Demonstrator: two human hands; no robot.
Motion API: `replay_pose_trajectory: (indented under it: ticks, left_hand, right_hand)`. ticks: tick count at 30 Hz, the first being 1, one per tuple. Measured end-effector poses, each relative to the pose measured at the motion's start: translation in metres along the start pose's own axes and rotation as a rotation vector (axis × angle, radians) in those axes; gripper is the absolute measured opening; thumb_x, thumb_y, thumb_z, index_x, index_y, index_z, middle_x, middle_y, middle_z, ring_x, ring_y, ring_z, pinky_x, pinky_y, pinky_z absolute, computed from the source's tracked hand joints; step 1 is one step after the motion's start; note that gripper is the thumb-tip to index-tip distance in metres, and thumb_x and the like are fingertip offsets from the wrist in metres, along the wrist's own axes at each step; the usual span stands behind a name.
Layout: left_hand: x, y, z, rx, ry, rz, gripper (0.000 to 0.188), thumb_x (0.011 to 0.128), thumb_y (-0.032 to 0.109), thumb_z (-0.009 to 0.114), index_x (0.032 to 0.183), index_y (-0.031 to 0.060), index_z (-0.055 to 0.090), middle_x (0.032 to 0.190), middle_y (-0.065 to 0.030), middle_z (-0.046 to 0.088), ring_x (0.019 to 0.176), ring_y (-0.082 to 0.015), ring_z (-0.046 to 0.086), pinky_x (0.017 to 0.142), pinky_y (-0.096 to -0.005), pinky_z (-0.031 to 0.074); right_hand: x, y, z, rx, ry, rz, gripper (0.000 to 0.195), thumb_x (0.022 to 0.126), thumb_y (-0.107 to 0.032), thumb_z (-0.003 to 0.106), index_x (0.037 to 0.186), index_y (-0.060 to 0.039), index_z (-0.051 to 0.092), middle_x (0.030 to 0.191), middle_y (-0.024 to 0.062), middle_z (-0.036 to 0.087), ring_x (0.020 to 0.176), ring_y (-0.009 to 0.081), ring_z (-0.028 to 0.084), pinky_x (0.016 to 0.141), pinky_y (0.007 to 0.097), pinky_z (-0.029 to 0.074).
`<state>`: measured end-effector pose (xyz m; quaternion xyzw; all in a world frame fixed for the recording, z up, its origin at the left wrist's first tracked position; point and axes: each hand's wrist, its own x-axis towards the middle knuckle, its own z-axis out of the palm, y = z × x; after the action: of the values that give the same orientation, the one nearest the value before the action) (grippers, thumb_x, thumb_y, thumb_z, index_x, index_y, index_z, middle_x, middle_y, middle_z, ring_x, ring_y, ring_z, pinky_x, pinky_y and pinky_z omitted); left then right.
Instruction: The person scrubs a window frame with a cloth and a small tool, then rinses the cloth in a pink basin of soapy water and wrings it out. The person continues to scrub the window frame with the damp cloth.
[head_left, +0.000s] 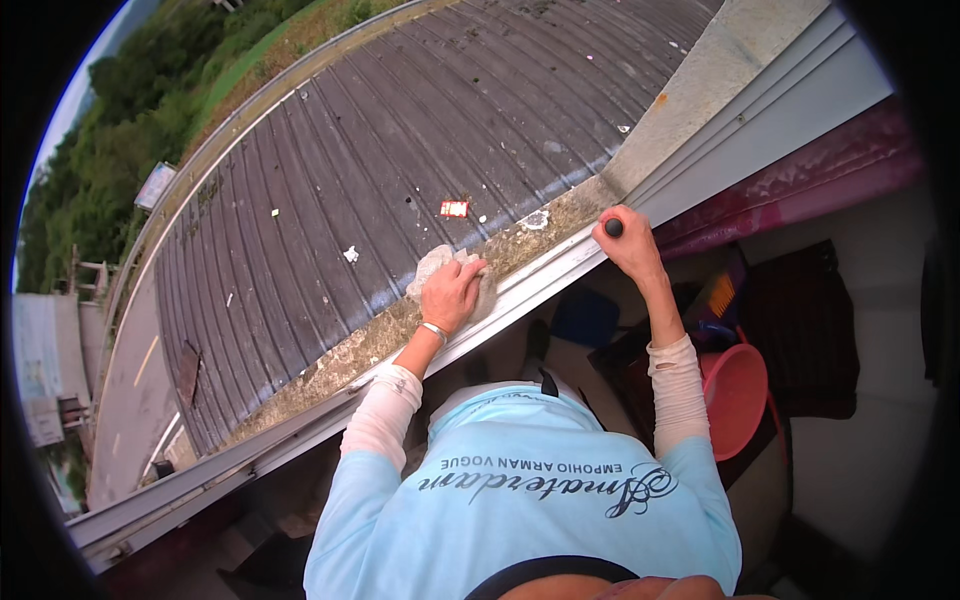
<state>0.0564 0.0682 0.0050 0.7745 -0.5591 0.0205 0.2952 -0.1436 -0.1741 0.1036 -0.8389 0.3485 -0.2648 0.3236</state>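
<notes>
My left hand (450, 296) presses a crumpled, light-coloured rag (431, 270) against the weathered concrete ledge (352, 341) outside the window. A bracelet circles that wrist. Beside the ledge, the white metal window track (536, 274) runs diagonally below the hand. Farther right, my right hand (631, 246) is closed around a handle with a round black end (613, 227), just over the track. Whatever tool the handle belongs to is hidden by the fist.
Past the ledge spreads a dark corrugated roof (420, 150) with scattered litter, including a red packet (454, 208). A road (127, 405) lies far below. Indoors, a pink plastic basin (739, 401) and a blue object (585, 316) are low down. A sliding window frame (780, 127) borders the right.
</notes>
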Motion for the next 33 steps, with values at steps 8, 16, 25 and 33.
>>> replay_pose_trajectory:
  ticks: [8, 16, 25, 33]
  left_hand:
    - [0.001, 0.000, 0.001, -0.014, 0.011, -0.010, 0.027, 0.084, 0.015, 0.064, 0.110, 0.0231, 0.066, 0.074, -0.0056, 0.050, 0.070, -0.0261, 0.057, 0.060, -0.0390, 0.045]
    - [-0.001, -0.003, 0.003, -0.009, 0.032, -0.014, 0.024, 0.085, 0.019, 0.065, 0.109, 0.0231, 0.066, 0.074, -0.0058, 0.050, 0.069, -0.0266, 0.057, 0.060, -0.0392, 0.046]
    - [-0.001, -0.003, 0.003, -0.011, 0.038, -0.012, 0.023, 0.086, 0.021, 0.065, 0.109, 0.0235, 0.066, 0.075, -0.0055, 0.050, 0.069, -0.0260, 0.057, 0.060, -0.0391, 0.046]
    - [0.000, -0.001, 0.001, -0.025, 0.026, -0.018, 0.025, 0.085, 0.018, 0.064, 0.109, 0.0223, 0.067, 0.075, -0.0058, 0.051, 0.070, -0.0269, 0.057, 0.061, -0.0393, 0.046]
  right_hand:
    - [0.065, -0.003, -0.020, -0.033, -0.330, 0.245, 0.029, 0.072, -0.025, 0.069, 0.068, 0.0021, 0.058, 0.056, 0.0095, 0.056, 0.054, 0.0183, 0.054, 0.055, 0.0361, 0.046]
    - [0.070, 0.003, -0.031, -0.033, -0.372, 0.249, 0.029, 0.072, -0.024, 0.069, 0.068, 0.0019, 0.058, 0.059, 0.0082, 0.058, 0.057, 0.0163, 0.054, 0.057, 0.0347, 0.046]
    - [0.059, 0.021, -0.055, -0.123, -0.442, -0.016, 0.019, 0.075, -0.016, 0.069, 0.083, 0.0014, 0.065, 0.067, 0.0120, 0.061, 0.063, 0.0159, 0.058, 0.062, 0.0330, 0.049]
    - [0.012, 0.015, -0.057, -0.049, -0.318, -0.044, 0.023, 0.078, -0.012, 0.068, 0.097, 0.0013, 0.067, 0.077, 0.0148, 0.064, 0.067, 0.0209, 0.062, 0.066, 0.0318, 0.050]
